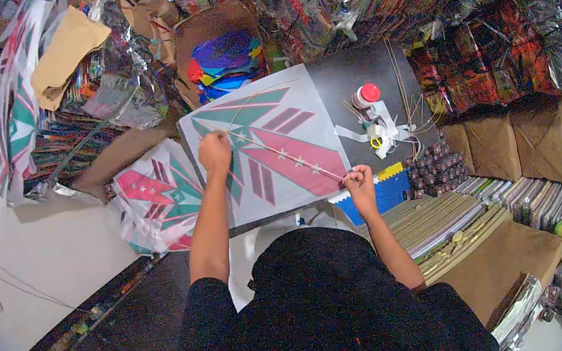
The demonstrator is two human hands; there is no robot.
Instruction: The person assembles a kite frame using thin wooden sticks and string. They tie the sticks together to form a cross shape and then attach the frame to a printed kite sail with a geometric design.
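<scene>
A white paper kite sheet (299, 101) printed with green, pink and dark red arrow shapes lies on a dark work surface (352, 68). A thin wooden stick (285, 155) runs diagonally across it. My left hand (214, 152) pinches the stick's upper end near the sheet's left edge. My right hand (358, 180) grips the lower end at the sheet's bottom right corner. A second thin stick (243, 109) curves in an arc over the upper part of the sheet.
More printed kite sheets (155, 200) are stacked to the left. A red-capped jar (366, 95), white tape strips (379, 129) and loose sticks (401, 87) lie to the right. Bundles of wrapped kites, brown paper packages (527, 141) and a box of coloured sheets (225, 61) crowd around.
</scene>
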